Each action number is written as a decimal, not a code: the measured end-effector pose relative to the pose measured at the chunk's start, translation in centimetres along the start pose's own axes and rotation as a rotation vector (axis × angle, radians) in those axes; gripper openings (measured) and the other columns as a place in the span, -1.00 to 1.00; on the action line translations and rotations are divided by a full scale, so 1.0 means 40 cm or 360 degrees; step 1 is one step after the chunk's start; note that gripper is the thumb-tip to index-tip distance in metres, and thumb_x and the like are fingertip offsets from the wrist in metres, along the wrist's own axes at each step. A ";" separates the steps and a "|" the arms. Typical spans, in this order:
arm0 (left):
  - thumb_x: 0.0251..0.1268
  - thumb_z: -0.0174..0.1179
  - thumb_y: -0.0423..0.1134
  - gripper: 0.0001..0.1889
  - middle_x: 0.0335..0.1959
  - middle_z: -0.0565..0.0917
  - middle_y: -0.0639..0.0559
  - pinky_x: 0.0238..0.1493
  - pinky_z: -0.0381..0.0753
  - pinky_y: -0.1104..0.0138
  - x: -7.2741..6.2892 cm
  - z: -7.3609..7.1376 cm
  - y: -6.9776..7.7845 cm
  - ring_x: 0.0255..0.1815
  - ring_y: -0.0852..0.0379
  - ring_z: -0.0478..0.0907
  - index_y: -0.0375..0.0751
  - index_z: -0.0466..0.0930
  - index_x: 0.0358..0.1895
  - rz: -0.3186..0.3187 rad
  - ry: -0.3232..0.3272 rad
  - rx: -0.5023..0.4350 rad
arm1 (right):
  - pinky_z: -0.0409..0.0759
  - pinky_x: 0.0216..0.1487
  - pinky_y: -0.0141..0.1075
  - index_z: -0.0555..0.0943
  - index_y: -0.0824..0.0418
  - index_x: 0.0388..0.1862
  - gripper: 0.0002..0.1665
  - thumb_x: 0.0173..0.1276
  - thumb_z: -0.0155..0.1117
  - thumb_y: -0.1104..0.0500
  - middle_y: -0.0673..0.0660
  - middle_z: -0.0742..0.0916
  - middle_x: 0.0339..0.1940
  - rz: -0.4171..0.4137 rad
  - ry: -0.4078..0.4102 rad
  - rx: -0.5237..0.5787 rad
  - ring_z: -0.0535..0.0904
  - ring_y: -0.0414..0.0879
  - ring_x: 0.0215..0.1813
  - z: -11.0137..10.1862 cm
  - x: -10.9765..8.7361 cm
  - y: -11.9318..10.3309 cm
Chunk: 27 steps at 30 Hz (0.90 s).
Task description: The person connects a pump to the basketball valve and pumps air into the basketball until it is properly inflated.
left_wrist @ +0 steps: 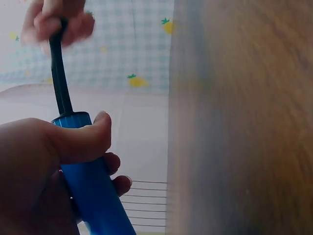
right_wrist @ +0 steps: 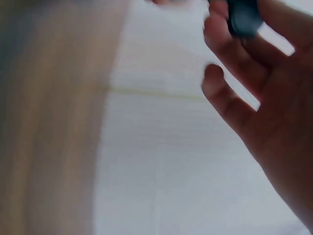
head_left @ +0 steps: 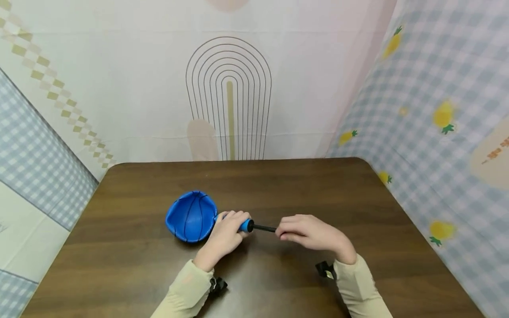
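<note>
A half-collapsed blue ball with black seam lines (head_left: 190, 219) lies on the table, its top caved in like a bowl. Just right of it, my left hand (head_left: 224, 234) grips the blue barrel of a hand pump (left_wrist: 93, 191). The pump's near end is hidden behind that hand, so whether it joins the ball cannot be told. A black rod (head_left: 264, 228) sticks out of the barrel towards the right. At its far end my right hand (head_left: 312, 232) holds the dark handle (right_wrist: 244, 17) between thumb and fingers.
The brown wooden table (head_left: 286, 185) has rounded far corners. Behind it hangs a pale cloth with an arch print (head_left: 229, 62). Checked cloth with pineapples (head_left: 421, 168) runs along the right side. Dark wrist mounts (head_left: 218, 286) sit at both sleeves.
</note>
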<state>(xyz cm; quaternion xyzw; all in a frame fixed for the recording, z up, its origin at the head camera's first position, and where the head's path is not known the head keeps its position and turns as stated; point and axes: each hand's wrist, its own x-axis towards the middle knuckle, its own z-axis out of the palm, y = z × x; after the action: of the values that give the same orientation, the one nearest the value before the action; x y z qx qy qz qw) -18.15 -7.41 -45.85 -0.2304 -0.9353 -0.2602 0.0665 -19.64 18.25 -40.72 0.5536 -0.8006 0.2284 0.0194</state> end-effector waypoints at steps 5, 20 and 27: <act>0.18 0.32 -0.22 -0.83 -0.31 0.59 0.14 0.18 0.32 -0.05 -0.017 0.012 0.001 -0.15 0.07 0.49 0.03 0.50 -0.26 -0.0024 -0.0017 0.0017 | 0.50 -0.14 -0.50 0.58 -0.03 -0.22 -0.92 0.40 0.20 0.18 -0.17 0.62 -0.31 -0.0080 0.0043 -0.0021 0.52 -0.35 -0.27 -0.003 -0.009 -0.005; 0.23 0.28 -0.20 -0.85 -0.33 0.55 0.17 0.20 0.33 -0.07 -0.019 0.003 -0.006 -0.17 0.11 0.47 0.05 0.47 -0.24 0.0115 -0.0201 0.0071 | 0.51 -0.13 -0.50 0.62 -0.04 -0.16 -0.91 0.42 0.19 0.09 -0.20 0.64 -0.27 -0.0049 0.0107 -0.0190 0.55 -0.37 -0.25 0.099 0.053 -0.007; 0.28 0.25 -0.13 -0.86 -0.27 0.56 0.15 0.16 0.29 -0.14 -0.010 -0.034 -0.020 -0.11 0.07 0.48 0.08 0.48 -0.18 0.0077 -0.0213 -0.0111 | 0.50 -0.05 -0.46 0.59 -0.08 -0.10 -0.82 0.38 0.23 0.19 -0.17 0.67 -0.19 -0.0117 0.0131 -0.0023 0.55 -0.38 -0.17 -0.011 -0.005 -0.011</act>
<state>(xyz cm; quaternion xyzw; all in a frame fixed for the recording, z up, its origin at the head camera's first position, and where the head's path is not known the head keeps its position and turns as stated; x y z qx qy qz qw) -18.17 -8.87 -45.16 -0.2719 -0.9222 -0.2750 0.0020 -19.28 18.49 -40.22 0.5726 -0.7799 0.2443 0.0648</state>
